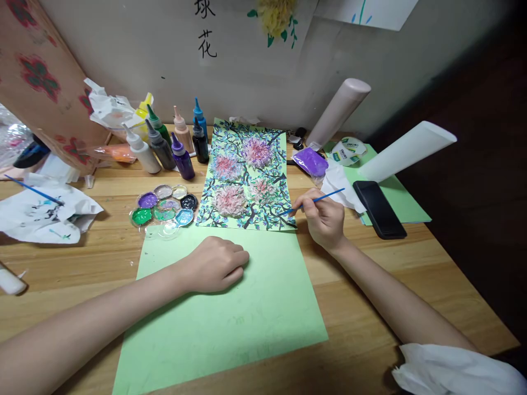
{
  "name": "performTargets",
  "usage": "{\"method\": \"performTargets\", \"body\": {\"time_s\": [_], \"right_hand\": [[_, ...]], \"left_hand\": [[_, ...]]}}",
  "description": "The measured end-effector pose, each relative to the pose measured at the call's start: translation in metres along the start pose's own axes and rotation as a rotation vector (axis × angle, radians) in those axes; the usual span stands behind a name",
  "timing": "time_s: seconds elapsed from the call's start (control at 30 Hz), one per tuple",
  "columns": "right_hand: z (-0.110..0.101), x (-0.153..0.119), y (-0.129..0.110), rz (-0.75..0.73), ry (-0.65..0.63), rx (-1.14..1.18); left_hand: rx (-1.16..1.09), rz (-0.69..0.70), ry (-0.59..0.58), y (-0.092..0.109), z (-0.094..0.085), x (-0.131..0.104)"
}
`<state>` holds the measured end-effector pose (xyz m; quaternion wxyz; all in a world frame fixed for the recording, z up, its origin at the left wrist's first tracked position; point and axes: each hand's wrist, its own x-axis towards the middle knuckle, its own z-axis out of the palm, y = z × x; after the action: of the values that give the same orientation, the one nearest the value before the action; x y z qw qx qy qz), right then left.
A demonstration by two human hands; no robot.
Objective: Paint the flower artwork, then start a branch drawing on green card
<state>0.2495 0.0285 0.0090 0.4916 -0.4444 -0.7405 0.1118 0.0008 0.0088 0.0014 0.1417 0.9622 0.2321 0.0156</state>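
Observation:
My right hand (323,220) pinches a thin blue paintbrush (329,195), its tip over the lower right of a painted sheet (269,220). Dark branches, small blue-green leaves and several raised pink and purple flowers cover that sheet. Whether the bristles touch the paper I cannot tell. Loosely curled into a fist, my left hand (218,264) rests on a larger plain green sheet (263,307), with nothing visible in it. Just beyond the left hand sits a flower-shaped paint palette (164,203) with wells of purple, green, black, blue and pale paint.
Several paint bottles (183,156) stand behind the palette. A stained tissue (49,211) with another blue brush (28,186) lies at left. To the right are a black phone (379,209), a purple packet (310,163), a tape roll (348,151) and two leaning pale tubes (411,148).

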Motion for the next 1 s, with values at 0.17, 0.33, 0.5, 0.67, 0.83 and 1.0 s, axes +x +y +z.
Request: {"method": "performTargets", "body": {"time_s": [0.17, 0.33, 0.5, 0.67, 0.83, 1.0], "right_hand": [[-0.0011, 0.0013, -0.0013, 0.010, 0.036, 0.016], [-0.0014, 0.0022, -0.0005, 0.010, -0.002, -0.007], [-0.0011, 0.0023, -0.0005, 0.047, 0.033, 0.019], [-0.0006, 0.0017, 0.0005, 0.066, 0.014, -0.004], [-0.0006, 0.0024, 0.0017, 0.094, 0.063, 0.029], [-0.0016, 0.0030, -0.0007, 0.075, 0.023, -0.011]], "left_hand": [[0.000, 0.002, 0.001, -0.0001, -0.0008, -0.0002], [0.000, -0.007, -0.012, 0.0002, -0.0013, -0.0003], [0.003, -0.005, -0.007, 0.0003, -0.0013, -0.0007], [0.010, -0.009, -0.009, 0.0007, -0.0019, -0.0005], [0.009, -0.005, -0.014, 0.0010, -0.0029, 0.0003], [0.000, -0.008, -0.009, 0.0012, -0.0029, 0.0006]]}}
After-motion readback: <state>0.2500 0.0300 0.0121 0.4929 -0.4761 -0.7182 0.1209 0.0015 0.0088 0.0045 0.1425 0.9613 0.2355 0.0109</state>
